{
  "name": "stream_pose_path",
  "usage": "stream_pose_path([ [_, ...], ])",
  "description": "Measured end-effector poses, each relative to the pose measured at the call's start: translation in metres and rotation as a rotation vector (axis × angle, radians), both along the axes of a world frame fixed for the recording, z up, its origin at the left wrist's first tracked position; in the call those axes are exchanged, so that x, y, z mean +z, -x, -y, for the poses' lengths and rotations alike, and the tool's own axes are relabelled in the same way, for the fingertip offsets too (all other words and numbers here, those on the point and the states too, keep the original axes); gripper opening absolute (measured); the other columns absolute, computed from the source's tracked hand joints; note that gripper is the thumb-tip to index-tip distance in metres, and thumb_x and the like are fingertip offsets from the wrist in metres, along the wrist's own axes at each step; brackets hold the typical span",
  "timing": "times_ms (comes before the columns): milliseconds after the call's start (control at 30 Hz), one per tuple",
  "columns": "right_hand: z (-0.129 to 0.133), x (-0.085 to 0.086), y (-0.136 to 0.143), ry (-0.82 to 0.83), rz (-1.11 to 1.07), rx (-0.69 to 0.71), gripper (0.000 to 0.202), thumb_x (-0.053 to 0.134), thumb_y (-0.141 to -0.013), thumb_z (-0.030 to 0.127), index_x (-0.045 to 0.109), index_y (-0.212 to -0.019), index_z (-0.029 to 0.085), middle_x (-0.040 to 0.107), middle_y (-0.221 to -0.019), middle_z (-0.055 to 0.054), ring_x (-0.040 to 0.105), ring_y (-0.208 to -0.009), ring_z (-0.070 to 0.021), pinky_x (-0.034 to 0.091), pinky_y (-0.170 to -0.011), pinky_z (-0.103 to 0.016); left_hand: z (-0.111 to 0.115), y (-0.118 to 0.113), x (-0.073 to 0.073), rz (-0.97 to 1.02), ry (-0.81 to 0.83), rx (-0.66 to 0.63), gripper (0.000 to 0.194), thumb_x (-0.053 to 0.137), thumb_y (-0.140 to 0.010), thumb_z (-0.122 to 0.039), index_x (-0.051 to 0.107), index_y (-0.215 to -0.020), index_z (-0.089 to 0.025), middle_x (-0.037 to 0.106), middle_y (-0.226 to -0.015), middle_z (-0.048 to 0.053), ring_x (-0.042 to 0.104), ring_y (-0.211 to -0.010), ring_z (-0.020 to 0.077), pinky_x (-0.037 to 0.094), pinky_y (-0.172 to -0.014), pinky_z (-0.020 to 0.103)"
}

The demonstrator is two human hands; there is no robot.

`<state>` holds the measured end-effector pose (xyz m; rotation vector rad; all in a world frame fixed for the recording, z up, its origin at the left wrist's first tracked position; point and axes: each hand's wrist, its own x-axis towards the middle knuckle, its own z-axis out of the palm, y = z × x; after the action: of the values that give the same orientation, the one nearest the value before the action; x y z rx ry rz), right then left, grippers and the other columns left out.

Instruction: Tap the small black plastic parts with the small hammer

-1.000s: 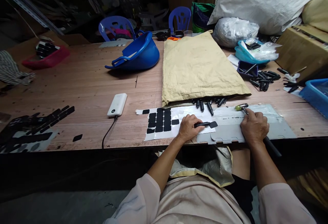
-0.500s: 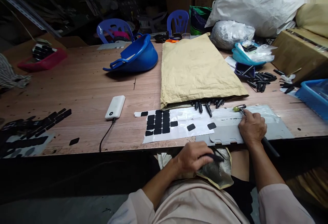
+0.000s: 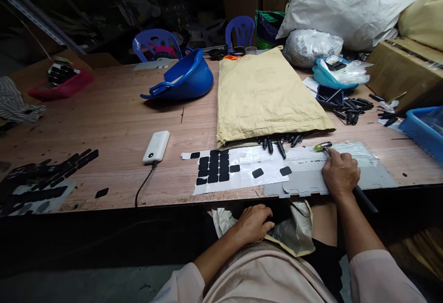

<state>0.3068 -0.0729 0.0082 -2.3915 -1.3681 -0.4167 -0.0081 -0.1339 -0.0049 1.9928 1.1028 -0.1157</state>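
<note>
At the near edge of the table [image 3: 117, 123], right hand [image 3: 341, 172] is closed firmly round the hammer [image 3: 323, 146]; its head rests over the grey board [image 3: 301, 182], handle jutting past the edge. Left hand [image 3: 254, 223] is at the lap bag [image 3: 298, 236], fingers loosely half open, thumb apart, nothing visible in grasp; contact with bag unclear. White sheet [image 3: 247, 156] overlaps board, bearing black patches [image 3: 224, 174], mostly in rows, three apart toward the right. Black tubes [image 3: 270, 146] protrude from under the sack [image 3: 272, 95].
</note>
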Motion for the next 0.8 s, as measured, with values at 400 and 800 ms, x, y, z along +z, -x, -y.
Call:
stream_pose_path([
  [400,0.0,-0.002,0.0,0.011,0.014,0.002,0.035,0.054,-0.1,0.026,0.075,-0.128,0.021,0.061,-0.102,-0.011,0.044,-0.086,-0.0208,0.02,-0.071,-0.035,-0.145,-0.115,0.076,-0.115,-0.465,0.44,0.041,0.06,-0.102,-0.054,0.077,-0.108,-0.017,0.078,-0.116,0.014,0.073,-0.109,0.0297,0.055,-0.085,0.034],
  [800,0.002,0.001,0.002,0.003,-0.016,0.006,0.039,0.055,-0.096,0.025,0.074,-0.129,0.019,0.061,-0.103,-0.013,0.044,-0.089,-0.0223,0.024,-0.072,-0.036,-0.126,-0.082,0.075,0.126,-0.417,0.373,0.015,0.07,-0.085,-0.033,0.067,-0.079,-0.019,0.074,-0.085,0.005,0.068,-0.079,0.022,0.049,-0.07,0.031],
])
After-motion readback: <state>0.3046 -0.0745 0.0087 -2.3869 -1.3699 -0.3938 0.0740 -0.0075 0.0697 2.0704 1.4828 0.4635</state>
